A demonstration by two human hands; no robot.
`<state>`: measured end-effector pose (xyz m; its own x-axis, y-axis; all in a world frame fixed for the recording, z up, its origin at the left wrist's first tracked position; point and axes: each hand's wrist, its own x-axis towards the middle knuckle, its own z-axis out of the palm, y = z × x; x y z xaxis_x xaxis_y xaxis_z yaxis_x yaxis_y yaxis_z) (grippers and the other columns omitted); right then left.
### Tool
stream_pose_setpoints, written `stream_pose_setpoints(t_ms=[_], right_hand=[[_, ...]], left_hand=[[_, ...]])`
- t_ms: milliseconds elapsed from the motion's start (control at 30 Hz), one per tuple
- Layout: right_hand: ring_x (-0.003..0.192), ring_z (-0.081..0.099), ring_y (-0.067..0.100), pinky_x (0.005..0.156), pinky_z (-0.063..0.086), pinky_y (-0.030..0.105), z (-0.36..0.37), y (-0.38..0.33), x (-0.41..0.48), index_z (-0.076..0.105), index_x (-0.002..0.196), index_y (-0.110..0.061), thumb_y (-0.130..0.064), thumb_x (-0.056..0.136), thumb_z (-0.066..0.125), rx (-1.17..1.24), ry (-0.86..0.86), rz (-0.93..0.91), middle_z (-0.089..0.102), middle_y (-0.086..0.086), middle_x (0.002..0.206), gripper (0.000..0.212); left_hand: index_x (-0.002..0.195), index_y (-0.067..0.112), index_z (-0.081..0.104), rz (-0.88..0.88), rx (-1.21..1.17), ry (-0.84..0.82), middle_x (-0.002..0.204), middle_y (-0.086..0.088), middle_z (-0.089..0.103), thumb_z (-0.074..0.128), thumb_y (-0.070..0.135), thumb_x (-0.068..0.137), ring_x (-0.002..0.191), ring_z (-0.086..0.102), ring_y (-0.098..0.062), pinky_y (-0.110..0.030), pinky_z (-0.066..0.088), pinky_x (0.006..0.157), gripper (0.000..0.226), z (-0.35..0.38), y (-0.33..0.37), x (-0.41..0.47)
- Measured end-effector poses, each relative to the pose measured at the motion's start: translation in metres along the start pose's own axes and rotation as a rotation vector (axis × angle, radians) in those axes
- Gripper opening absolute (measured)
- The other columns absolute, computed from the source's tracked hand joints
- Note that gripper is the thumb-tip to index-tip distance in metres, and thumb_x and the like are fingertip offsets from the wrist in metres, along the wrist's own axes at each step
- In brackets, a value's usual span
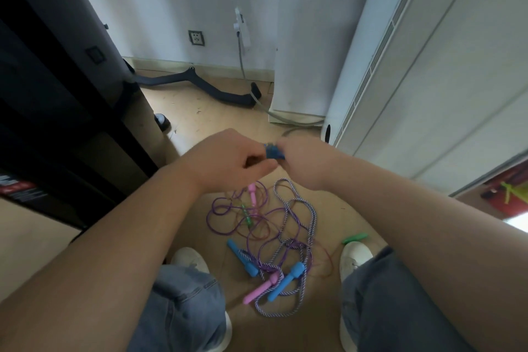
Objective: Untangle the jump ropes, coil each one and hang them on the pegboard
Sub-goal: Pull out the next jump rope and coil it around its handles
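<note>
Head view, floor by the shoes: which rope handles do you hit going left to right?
Left blue handle → pink handle → right blue handle → green handle, just above the right shoe.

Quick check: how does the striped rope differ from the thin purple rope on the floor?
The striped rope is thick and twisted white-and-purple; the thin purple rope is slim and one colour. The striped rope's loops lie mostly right, the thin purple rope's mostly left. Both lie tangled together on the floor.
</note>
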<state>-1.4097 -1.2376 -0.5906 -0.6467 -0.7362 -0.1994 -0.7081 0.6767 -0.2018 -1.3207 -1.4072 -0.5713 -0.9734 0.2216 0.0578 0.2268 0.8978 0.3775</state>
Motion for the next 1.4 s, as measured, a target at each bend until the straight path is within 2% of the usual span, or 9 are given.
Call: stream_pose_setpoints(t_ms=[100, 233, 400, 567, 667, 900, 1000, 1133, 1400], right_hand=[[0.082, 0.062, 0.023, 0.069, 0.052, 0.036, 0.01, -0.012, -0.002, 0.049, 0.106, -0.023, -0.023, 0.101, 0.052, -0.052, -0.073, -0.147, 0.061, 0.001, 0.094, 0.006], [0.075, 0.054, 0.017, 0.067, 0.046, 0.035, 0.001, -0.035, -0.015, 0.051, 0.108, -0.019, -0.033, 0.104, 0.048, 0.038, -0.068, -0.312, 0.058, 0.001, 0.09, 0.014], [0.068, 0.05, 0.01, 0.062, 0.035, 0.025, -0.01, -0.045, -0.027, 0.051, 0.098, -0.018, -0.031, 0.104, 0.051, 0.229, -0.051, -0.392, 0.056, -0.003, 0.082, 0.014], [0.063, 0.048, 0.004, 0.057, 0.035, 0.018, -0.021, -0.037, -0.03, 0.048, 0.09, -0.024, -0.034, 0.104, 0.052, 0.383, 0.143, -0.288, 0.051, -0.011, 0.072, 0.017], [0.066, 0.054, 0.012, 0.057, 0.035, 0.028, -0.025, -0.023, -0.025, 0.05, 0.092, -0.023, -0.037, 0.104, 0.049, 0.342, 0.267, -0.138, 0.054, -0.007, 0.075, 0.018], [0.077, 0.049, 0.023, 0.066, 0.033, 0.031, -0.021, 0.018, -0.015, 0.048, 0.095, -0.016, -0.036, 0.106, 0.046, 0.178, 0.219, 0.229, 0.049, 0.0, 0.08, 0.022], [0.083, 0.058, 0.025, 0.07, 0.043, 0.034, -0.004, 0.016, -0.01, 0.054, 0.101, -0.015, -0.038, 0.105, 0.047, 0.069, 0.041, 0.126, 0.057, 0.001, 0.086, 0.024], [0.076, 0.057, 0.02, 0.066, 0.041, 0.033, 0.007, -0.011, -0.017, 0.049, 0.095, -0.021, -0.04, 0.104, 0.048, 0.096, -0.112, -0.101, 0.054, -0.004, 0.081, 0.02], [0.058, 0.051, -0.002, 0.059, 0.042, 0.013, -0.016, -0.035, -0.033, 0.058, 0.097, -0.014, -0.034, 0.104, 0.052, 0.537, -0.172, -0.309, 0.057, -0.008, 0.076, 0.022]], left_hand=[[0.058, 0.02, 0.053, -0.026, 0.159, 0.072, 0.051, 0.001, 0.049, 0.044, 0.06, 0.093, 0.049, 0.047, -0.013, -0.031, 0.036, 0.048, 0.054, -0.018, -0.009, -0.004], [0.051, 0.015, 0.046, -0.163, 0.15, 0.146, 0.05, -0.003, 0.045, 0.046, 0.061, 0.093, 0.05, 0.045, -0.019, -0.033, 0.037, 0.051, 0.062, -0.022, -0.023, -0.009], [0.059, 0.005, 0.053, -0.448, -0.189, 0.041, 0.056, -0.013, 0.048, 0.049, 0.054, 0.097, 0.052, 0.042, -0.017, -0.033, 0.043, 0.06, 0.062, -0.01, -0.03, -0.004], [0.095, 0.007, 0.057, -0.645, -0.334, -0.113, 0.097, -0.016, 0.067, 0.05, 0.014, 0.102, 0.063, 0.053, -0.016, -0.02, 0.045, 0.055, 0.012, -0.002, -0.021, -0.005], [0.077, 0.015, 0.055, -0.523, -0.356, -0.073, 0.068, 0.0, 0.058, 0.034, 0.034, 0.106, 0.061, 0.049, -0.018, -0.033, 0.042, 0.061, 0.041, 0.005, -0.013, -0.006], [0.073, 0.023, 0.058, -0.222, -0.255, -0.129, 0.067, 0.0, 0.059, 0.037, 0.045, 0.102, 0.058, 0.047, -0.01, -0.028, 0.042, 0.061, 0.042, 0.001, 0.005, -0.015], [0.074, 0.019, 0.061, -0.093, -0.106, 0.007, 0.061, 0.005, 0.055, 0.047, 0.043, 0.1, 0.054, 0.047, -0.009, -0.021, 0.037, 0.053, 0.038, -0.006, 0.013, -0.012], [0.066, 0.017, 0.056, -0.148, 0.014, 0.262, 0.063, 0.0, 0.054, 0.049, 0.05, 0.097, 0.061, 0.052, -0.018, -0.035, 0.044, 0.061, 0.046, -0.01, -0.011, -0.007], [0.069, 0.016, 0.059, -0.453, -0.313, 0.118, 0.07, -0.003, 0.06, 0.041, 0.04, 0.105, 0.059, 0.048, -0.013, -0.02, 0.044, 0.058, 0.046, 0.011, -0.026, 0.0]])
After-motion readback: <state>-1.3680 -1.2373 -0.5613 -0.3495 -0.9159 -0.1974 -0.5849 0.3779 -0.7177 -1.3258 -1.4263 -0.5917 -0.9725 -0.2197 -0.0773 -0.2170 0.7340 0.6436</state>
